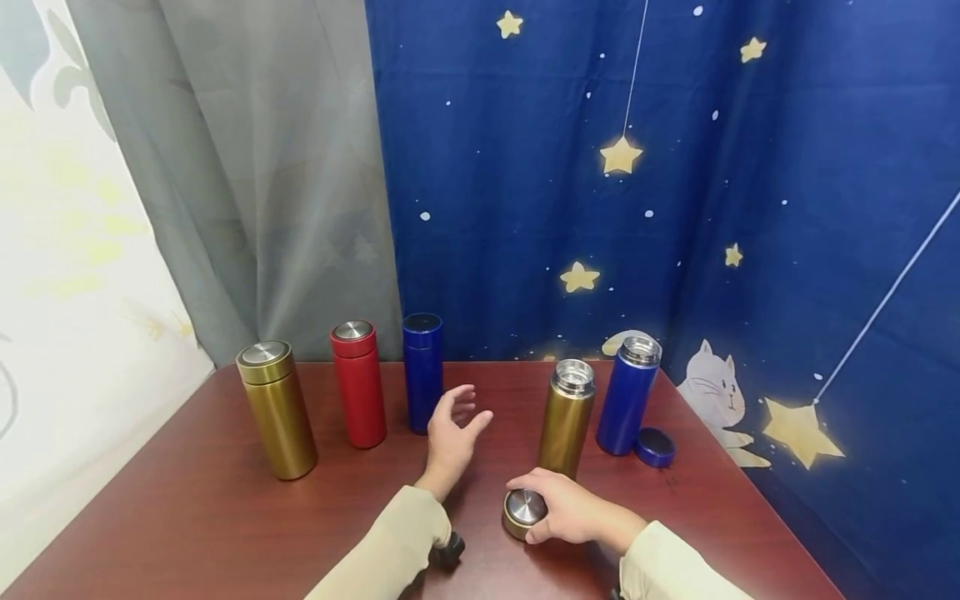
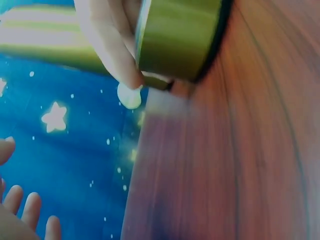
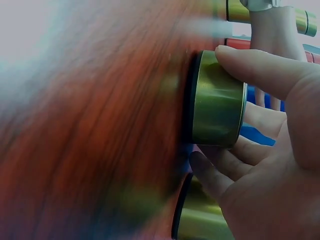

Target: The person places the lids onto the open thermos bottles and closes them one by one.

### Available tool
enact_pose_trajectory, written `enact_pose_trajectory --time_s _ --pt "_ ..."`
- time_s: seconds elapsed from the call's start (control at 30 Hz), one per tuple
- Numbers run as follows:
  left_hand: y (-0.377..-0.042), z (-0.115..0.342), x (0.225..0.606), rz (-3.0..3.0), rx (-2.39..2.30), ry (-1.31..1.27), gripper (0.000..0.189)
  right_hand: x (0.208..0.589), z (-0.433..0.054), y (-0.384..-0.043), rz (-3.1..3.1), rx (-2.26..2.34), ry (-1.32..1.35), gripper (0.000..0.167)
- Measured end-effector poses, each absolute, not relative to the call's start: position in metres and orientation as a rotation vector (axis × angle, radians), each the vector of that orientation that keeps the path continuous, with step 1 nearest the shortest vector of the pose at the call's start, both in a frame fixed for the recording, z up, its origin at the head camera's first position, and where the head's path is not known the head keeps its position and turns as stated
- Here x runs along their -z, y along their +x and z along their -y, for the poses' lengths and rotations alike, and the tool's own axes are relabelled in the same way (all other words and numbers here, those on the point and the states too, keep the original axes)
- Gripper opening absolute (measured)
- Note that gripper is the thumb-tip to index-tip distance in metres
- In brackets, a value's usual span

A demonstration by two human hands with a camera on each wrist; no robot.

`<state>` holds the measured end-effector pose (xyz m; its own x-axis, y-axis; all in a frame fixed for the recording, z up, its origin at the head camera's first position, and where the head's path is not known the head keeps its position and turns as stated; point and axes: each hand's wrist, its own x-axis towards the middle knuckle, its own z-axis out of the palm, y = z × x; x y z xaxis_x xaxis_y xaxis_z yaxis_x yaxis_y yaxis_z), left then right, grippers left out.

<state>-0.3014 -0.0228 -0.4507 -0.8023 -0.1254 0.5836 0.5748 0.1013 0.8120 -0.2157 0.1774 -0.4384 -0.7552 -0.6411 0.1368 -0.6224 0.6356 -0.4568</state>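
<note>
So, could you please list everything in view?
Woodgrain table: one, reddish brown, foreground
Gold capped cylindrical bottle: one, gold, far left
Red capped cylindrical bottle: one, red, left
Blue capped cylindrical bottle: one, blue, centre
Gold uncapped cylindrical bottle: one, gold, right
Blue uncapped cylindrical bottle: one, blue, far right
Round gold lid: one, gold, front
Round blue lid: one, blue, far right
Plain curtain: one, grey, back left
Starry cloth curtain: one, blue, back right
White patterned cloth: one, white, left
Left hand: one, bare, centre
Right hand: one, bare, on gold lid
Sleeves: two, cream, both arms
Wrist device: one clear, black, left wrist
</note>
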Motion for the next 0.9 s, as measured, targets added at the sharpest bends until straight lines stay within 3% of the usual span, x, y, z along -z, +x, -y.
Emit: enact_pose_trajectory --time_s 0.33,0.9 --pt "-0.269 -0.01 0.417 1.956 1.971 -0.658 0.047 0.432 -0.194 -0.204 -2.787 0.733 -1.115 0.066" --pt "-0.262 -0.037 0.421 2.044 2.062 -0.932 0.066 0.423 -0.231 -0.2 -2.724 0.665 -1.204 0.061"
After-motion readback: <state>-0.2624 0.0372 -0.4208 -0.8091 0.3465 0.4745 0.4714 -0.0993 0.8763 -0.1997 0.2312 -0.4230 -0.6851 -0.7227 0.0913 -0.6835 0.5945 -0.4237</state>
